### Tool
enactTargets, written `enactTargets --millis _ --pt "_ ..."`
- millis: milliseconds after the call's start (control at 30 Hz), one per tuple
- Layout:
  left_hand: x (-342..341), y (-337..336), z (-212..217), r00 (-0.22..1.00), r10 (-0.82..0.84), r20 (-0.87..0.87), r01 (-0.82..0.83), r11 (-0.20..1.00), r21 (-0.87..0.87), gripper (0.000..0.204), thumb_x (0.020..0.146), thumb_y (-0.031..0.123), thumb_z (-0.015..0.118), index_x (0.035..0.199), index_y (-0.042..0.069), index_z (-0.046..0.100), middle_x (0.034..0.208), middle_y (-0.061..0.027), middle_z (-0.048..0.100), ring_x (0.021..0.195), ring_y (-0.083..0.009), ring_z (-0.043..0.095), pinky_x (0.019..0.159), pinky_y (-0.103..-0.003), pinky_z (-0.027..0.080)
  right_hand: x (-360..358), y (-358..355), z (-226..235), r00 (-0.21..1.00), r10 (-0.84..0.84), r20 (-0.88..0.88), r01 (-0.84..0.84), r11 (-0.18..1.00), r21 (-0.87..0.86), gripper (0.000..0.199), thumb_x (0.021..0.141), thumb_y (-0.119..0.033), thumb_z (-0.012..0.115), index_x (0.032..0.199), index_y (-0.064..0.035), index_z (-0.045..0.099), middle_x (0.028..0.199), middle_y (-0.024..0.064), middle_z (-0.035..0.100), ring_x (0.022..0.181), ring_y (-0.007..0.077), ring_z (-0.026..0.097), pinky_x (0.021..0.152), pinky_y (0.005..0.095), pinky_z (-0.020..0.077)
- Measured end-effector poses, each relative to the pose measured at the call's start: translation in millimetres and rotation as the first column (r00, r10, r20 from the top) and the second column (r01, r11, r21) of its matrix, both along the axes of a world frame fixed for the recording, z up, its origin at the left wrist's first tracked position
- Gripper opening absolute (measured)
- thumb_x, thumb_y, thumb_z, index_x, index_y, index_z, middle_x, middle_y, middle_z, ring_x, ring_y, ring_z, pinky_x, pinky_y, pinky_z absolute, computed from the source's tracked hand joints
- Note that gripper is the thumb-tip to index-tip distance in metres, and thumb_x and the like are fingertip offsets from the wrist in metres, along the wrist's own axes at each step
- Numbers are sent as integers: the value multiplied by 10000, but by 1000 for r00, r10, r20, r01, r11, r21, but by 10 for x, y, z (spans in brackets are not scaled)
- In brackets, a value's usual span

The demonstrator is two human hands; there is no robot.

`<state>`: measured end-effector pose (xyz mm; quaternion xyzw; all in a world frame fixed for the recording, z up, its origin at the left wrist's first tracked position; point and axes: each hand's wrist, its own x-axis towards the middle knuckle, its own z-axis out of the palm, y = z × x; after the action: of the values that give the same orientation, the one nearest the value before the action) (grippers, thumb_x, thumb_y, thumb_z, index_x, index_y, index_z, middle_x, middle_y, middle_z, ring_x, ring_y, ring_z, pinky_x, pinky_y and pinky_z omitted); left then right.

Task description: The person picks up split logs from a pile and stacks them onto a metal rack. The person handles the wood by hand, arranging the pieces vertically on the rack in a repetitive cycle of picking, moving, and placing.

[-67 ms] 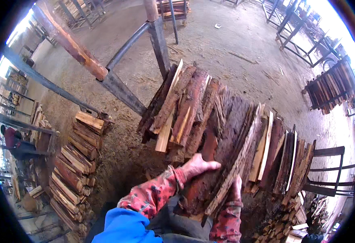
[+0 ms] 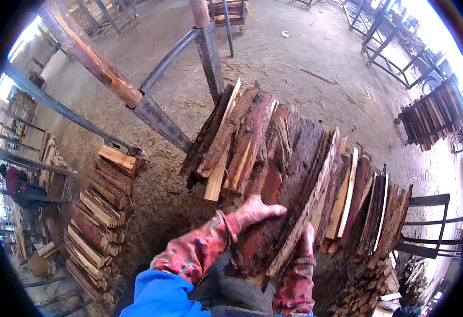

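As one big bark slab [image 2: 260,245] lies between them, the left hand [image 2: 256,210] grips it, but I can't tell whether the right hand [image 2: 306,245] does.

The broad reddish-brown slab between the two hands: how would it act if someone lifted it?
The broad reddish-brown slab would probably stay stiff, as it lies fairly straight with no obvious sag. Its rough, ragged surface might shed bits. Being wide and flattish, it seems unlikely to roll.
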<state>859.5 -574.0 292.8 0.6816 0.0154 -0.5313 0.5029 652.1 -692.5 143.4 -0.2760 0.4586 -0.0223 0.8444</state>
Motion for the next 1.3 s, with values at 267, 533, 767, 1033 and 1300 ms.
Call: enactTargets --millis 267,533,767,1033,1300 --pt "2020 503 573 974 -94 205 56 982 181 601 718 360 775 1148 -23 604 1043 -82 649 925 -191 606 864 -334 477 2309 637 -52 955 146 258 -109 982 -153 381 893 -313 595 1103 -1 535 985 44 589 904 144 530 808 306 444" --pt "2817 1136 -793 605 -222 765 -253 857 448 1243 554 598 819 1403 -85 221 1305 -313 460 1209 -376 483 1001 -413 396 3511 1107 -193 778 611 -148 -423 336 -841 943 734 -383 770 1357 127 280 1369 294 315 1286 412 344 1081 398 302" --pt "2607 1054 -1182 458 -312 832 -329 810 485 1092 609 425 835 1403 -47 252 1330 -296 427 1233 -418 420 1051 -439 340 3452 1100 -167 741 638 -212 -452 239 -860 840 726 -174 755 1392 50 294 1416 275 256 1300 435 315 1065 405 322" --pt "2388 1068 -1333 498 -254 829 -398 782 479 998 640 318 839 1413 3 293 1393 -262 389 1309 -437 336 1091 -445 295 3420 1086 -264 722 653 -228 -433 170 -885 827 719 -162 761 1394 25 322 1419 274 264 1304 433 320 1086 411 306" --pt "2433 1153 -1439 459 -225 860 -358 838 411 919 664 307 829 1374 -6 335 1343 -268 420 1261 -399 397 1063 -432 327 3327 1004 -249 702 674 -228 -413 125 -902 726 719 -167 740 1324 43 398 1348 273 357 1282 418 354 1070 386 338"
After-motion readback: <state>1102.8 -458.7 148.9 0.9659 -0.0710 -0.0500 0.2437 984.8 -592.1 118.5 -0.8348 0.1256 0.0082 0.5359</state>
